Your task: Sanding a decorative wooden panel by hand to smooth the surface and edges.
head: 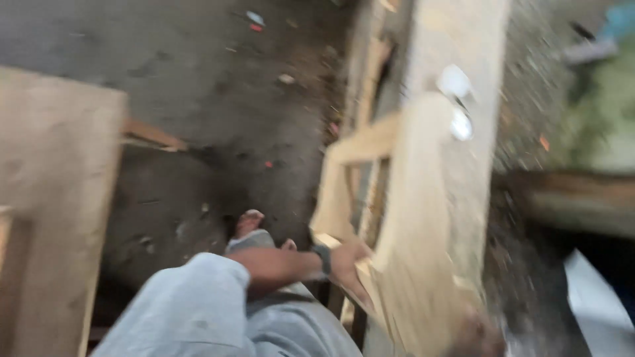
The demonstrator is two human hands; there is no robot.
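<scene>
One hand [350,264] reaching across knee, fingers clasping pale wooden frame [403,218]; image blurred

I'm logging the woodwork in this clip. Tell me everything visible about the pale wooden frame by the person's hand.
The pale wooden frame looks like raw, unfinished timber: flat boards joined at corners around open gaps. It stands tilted over a dark, littered floor, beside a speckled grey slab. The left hand, wearing a dark wristband, grips its lower board. Another hand shows dimly at its bottom edge. Motion blur hides finer detail.
</scene>
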